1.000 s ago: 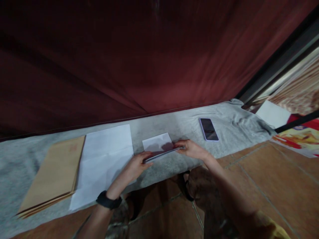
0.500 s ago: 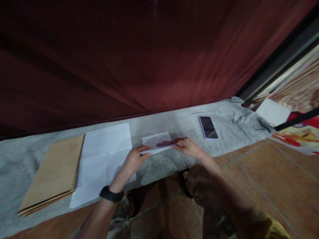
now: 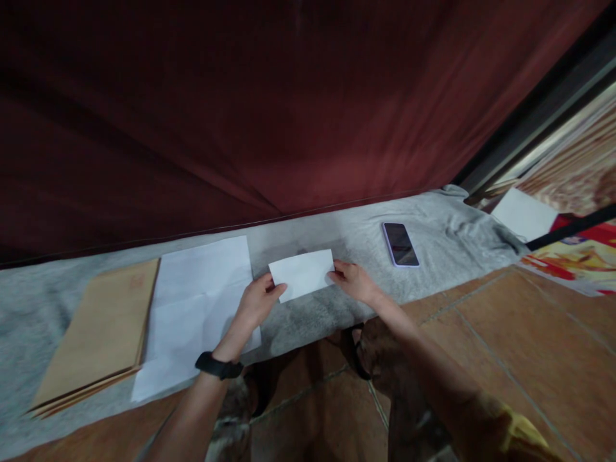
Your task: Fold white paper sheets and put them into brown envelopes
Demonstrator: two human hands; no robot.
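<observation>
Hands gripping folded white paper (image 3: 303,274), L hand (image 3: 257,301) on left edge, R hand (image 3: 353,282) on right, over grey cloth (image 3: 312,317)

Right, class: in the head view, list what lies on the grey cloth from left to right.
Brown envelopes → large white sheet → small white paper, held at its ends by the left hand and right hand → phone.
</observation>
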